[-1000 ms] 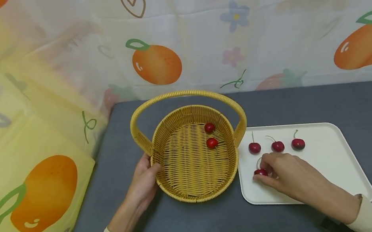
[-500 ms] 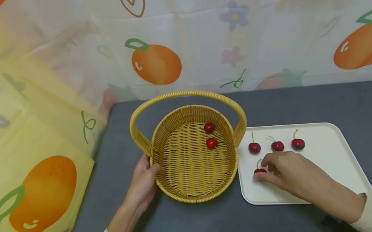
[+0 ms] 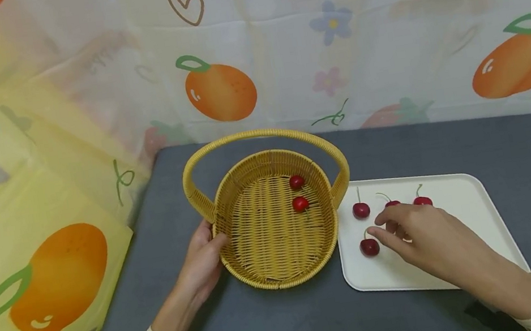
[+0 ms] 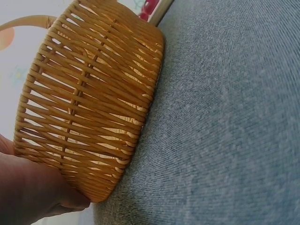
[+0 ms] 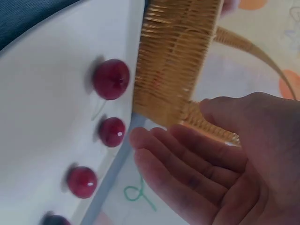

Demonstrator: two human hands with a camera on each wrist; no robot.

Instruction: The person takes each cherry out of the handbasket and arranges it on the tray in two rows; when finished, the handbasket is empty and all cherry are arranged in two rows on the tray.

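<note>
My left hand (image 3: 201, 261) grips the left rim of a round yellow wicker basket (image 3: 263, 240), thumb over the edge; the left wrist view shows the hand against the woven side (image 4: 79, 103). Two red cherries lie inside, an upper cherry (image 3: 296, 182) and a lower cherry (image 3: 300, 204). Over the white tray (image 3: 474, 214), my right hand (image 3: 436, 237) holds nothing, its fingers apart. Close to its thumb sits a dark red cherry (image 3: 369, 248) with its stem up. Behind stand a left cherry (image 3: 361, 210) and two more, partly covered by the hand.
The tray's left edge lies right beside the basket on a grey cloth-covered table (image 3: 289, 322). An arched handle (image 3: 261, 133) rises over the basket. A fruit-printed curtain (image 3: 280, 60) hangs behind and along the left side.
My right hand has drawn back rightward from the front cherry, its thumb and fingers parting; that cherry stays on the tray, now fully visible. My left hand keeps its hold on the basket.
</note>
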